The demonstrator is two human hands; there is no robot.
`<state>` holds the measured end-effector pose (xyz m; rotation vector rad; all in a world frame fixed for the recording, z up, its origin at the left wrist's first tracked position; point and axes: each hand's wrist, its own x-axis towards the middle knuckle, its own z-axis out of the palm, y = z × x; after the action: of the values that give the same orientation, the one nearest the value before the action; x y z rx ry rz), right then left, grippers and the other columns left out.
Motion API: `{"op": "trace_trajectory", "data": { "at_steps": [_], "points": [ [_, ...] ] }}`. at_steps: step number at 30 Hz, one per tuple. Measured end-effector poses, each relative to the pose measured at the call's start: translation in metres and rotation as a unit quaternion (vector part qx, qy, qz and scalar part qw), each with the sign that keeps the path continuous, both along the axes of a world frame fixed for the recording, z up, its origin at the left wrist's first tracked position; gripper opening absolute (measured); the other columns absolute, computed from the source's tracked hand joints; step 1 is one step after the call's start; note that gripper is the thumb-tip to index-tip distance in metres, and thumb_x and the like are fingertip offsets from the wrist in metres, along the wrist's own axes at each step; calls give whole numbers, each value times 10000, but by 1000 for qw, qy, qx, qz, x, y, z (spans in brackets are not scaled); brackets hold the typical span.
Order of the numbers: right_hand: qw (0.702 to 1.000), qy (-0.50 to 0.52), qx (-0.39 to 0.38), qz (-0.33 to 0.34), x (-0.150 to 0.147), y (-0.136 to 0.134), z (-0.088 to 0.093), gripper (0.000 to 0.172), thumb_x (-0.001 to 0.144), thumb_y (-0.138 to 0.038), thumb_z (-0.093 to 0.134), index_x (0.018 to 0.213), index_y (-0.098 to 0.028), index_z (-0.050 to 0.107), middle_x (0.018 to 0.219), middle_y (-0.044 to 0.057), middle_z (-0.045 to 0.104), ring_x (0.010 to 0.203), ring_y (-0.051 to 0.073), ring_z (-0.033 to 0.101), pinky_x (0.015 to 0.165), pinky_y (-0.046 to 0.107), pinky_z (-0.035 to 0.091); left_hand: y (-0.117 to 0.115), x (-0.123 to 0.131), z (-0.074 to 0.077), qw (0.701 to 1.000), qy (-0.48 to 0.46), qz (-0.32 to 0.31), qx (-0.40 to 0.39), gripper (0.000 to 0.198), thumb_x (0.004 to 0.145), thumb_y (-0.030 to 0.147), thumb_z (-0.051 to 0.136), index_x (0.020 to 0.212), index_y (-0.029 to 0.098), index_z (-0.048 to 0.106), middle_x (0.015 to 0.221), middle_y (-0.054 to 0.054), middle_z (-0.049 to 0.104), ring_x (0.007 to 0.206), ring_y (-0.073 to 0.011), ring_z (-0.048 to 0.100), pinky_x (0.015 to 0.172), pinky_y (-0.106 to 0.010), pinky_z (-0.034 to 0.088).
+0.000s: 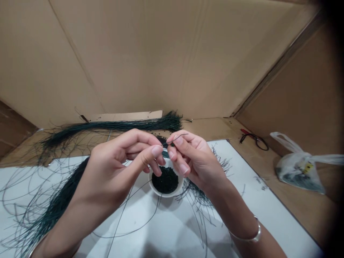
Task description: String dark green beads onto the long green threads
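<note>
In front of me, above a small white bowl [166,195], my two hands meet fingertip to fingertip. The bowl holds many tiny dark green, bead-like pieces [165,182]. My right hand [192,154] pinches a thin dark strand [181,135], whose short free end sticks out past the thumb. A small dark green piece [172,144] shows at the same fingertips. With thumb and forefinger pressed together, my left hand [120,157] grips the strand on its other side; the exact contact is partly hidden by the fingers.
A long bundle of dark strands [115,126] lies along the back cardboard. Another bundle [57,200] spreads on the white board [134,222] at left, with loose strands around the bowl. To the right are a red-and-black tool [254,139] and a tied plastic bag [298,172].
</note>
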<state>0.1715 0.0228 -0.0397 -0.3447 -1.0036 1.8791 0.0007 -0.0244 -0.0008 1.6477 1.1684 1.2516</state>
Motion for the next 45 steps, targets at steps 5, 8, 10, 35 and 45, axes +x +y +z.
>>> {"op": "trace_trajectory", "data": {
  "at_steps": [5, 8, 10, 35, 45],
  "points": [
    [1000, 5, -10, 17, 1, -1, 2, 120, 900, -265, 783, 837, -164, 791, 689, -12, 770, 473, 43, 653, 482, 119, 550, 0, -1, 0, 1000, -8, -4, -4, 87, 942, 236, 693, 864, 199, 708, 680, 58, 764, 593, -66, 719, 570, -75, 556],
    [1000, -13, -16, 8, 3, -2, 5, 107, 870, -277, 816, 837, -177, 797, 698, -9, 779, 504, 57, 678, 538, 139, 590, -1, -2, 2, 1000, -16, -15, -13, 89, 947, 233, 694, 866, 198, 709, 696, 54, 768, 601, -70, 724, 579, -83, 564],
    [1000, -21, -18, 4, 3, -3, 7, 93, 858, -270, 828, 840, -184, 798, 715, -2, 788, 532, 68, 699, 573, 155, 609, -1, -2, 4, 999, -21, -27, -22, 88, 948, 234, 696, 868, 198, 709, 690, 54, 765, 600, -70, 722, 585, -85, 566],
    [998, -35, 9, -42, -4, -5, 0, 54, 845, -281, 828, 837, -229, 818, 727, -18, 759, 537, 63, 606, 633, 217, 581, 2, -1, 2, 999, -15, -16, -34, 133, 932, 286, 718, 835, 196, 719, 692, 27, 750, 560, -85, 687, 515, -122, 533],
    [989, -100, 58, -91, -1, -8, -1, 57, 880, -282, 806, 900, -229, 812, 618, -39, 704, 586, 98, 648, 704, 259, 597, 2, -2, 1, 999, -14, 2, -34, 138, 896, 320, 766, 826, 207, 729, 741, 20, 753, 566, -93, 694, 506, -127, 550]
  ]
}}
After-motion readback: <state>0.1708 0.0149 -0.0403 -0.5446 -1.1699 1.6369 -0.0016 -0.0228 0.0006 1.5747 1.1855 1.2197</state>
